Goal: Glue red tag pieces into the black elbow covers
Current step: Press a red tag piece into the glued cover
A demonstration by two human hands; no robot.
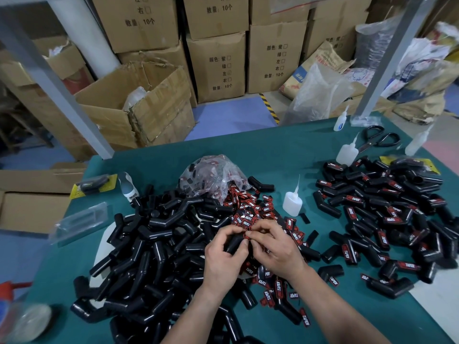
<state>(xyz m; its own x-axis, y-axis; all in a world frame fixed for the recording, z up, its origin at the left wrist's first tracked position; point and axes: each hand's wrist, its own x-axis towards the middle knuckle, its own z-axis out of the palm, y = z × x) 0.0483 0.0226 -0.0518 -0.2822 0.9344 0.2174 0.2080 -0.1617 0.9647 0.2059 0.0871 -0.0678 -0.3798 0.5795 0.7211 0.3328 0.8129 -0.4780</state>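
Black elbow cover sits mid-frame, gripped in your left hand, likely to steady it. Your right hand pinches a red tag onto it, hands close together. The glue bottle stands upright, just above and right of your hands.

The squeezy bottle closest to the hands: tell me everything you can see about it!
The glue bottle is small, whitish and half see-through, like soft plastic, with a long thin nozzle pointing up. It stands upright on the green table mat, just right of the heap of red tags. Nobody holds it. A small black strip lies by its base.
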